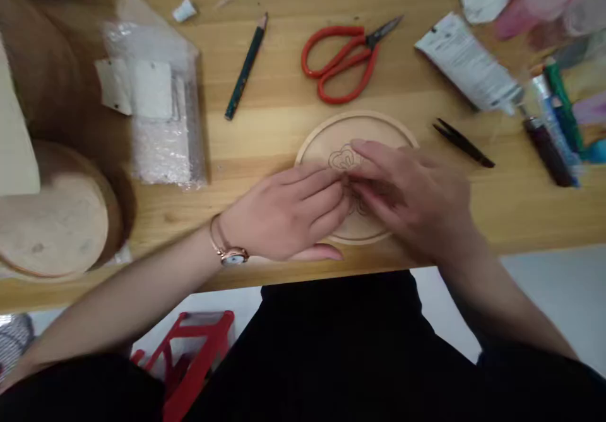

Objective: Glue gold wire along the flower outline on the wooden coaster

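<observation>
Where left hand (291,211) meets right hand (421,192) over the round board (350,133), their grip unclear to me, fingerwork seemingly needs steadiness next.

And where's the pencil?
In the head view, the pencil lies on the table, left of centre near the top, between the plastic packet and the red scissors.

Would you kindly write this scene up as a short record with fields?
Left hand: over the round wooden board, fingertips close to the right's
Right hand: fingers bent near the board's middle; anything pinched cannot be made out
Board surface: line drawing, partly covered
Beyond board: red-handled scissors
Right of board: tweezers
Left of scissors: dark pencil
</observation>
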`<action>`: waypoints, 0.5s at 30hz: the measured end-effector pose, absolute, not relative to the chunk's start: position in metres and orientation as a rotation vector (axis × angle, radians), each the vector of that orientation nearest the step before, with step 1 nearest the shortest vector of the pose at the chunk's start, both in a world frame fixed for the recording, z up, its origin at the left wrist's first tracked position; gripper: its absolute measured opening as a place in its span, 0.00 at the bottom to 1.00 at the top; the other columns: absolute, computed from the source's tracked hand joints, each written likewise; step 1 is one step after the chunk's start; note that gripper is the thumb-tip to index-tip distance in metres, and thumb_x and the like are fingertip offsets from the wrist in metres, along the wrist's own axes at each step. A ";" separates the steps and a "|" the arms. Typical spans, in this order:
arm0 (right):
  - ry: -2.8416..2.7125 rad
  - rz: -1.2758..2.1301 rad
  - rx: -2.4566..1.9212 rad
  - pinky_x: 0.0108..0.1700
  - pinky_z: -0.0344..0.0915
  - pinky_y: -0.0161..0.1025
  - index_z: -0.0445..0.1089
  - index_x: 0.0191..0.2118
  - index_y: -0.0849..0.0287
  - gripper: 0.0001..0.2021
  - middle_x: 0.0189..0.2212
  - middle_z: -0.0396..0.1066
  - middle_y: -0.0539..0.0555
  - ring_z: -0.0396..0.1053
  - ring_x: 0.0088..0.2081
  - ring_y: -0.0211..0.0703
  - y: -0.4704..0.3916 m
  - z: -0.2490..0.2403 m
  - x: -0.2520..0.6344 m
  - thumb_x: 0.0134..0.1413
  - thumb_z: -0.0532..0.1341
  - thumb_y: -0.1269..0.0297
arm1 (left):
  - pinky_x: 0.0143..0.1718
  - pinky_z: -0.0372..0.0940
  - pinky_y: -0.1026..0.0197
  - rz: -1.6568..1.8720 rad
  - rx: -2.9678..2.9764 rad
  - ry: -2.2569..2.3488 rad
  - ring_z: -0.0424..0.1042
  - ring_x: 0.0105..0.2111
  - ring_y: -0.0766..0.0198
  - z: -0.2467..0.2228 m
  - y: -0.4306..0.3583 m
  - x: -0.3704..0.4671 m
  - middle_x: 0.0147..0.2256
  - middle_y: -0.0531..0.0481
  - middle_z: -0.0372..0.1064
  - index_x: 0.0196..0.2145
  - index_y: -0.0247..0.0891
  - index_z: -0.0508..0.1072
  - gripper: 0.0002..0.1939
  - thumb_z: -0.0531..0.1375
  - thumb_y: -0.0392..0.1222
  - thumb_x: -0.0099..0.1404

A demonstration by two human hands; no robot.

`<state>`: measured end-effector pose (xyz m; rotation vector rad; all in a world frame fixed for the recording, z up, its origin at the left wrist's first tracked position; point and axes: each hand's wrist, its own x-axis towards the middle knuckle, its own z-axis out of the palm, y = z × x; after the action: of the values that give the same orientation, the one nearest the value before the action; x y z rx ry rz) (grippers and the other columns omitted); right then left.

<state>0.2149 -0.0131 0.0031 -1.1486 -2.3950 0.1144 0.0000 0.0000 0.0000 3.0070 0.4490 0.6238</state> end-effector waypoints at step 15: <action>-2.437 0.129 -1.169 0.38 0.70 0.36 0.63 0.56 0.56 0.17 0.33 0.77 0.47 0.73 0.34 0.38 -0.012 0.006 0.216 0.62 0.58 0.67 | 0.54 0.70 0.51 0.607 2.987 0.442 0.72 0.51 0.50 -0.001 -0.001 -0.003 0.45 0.36 0.74 0.42 0.27 0.72 0.28 0.48 0.58 0.72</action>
<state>0.2162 -0.0117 0.0063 -1.1689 -2.4369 0.1291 -0.0027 -0.0011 -0.0007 2.9872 0.4419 0.6067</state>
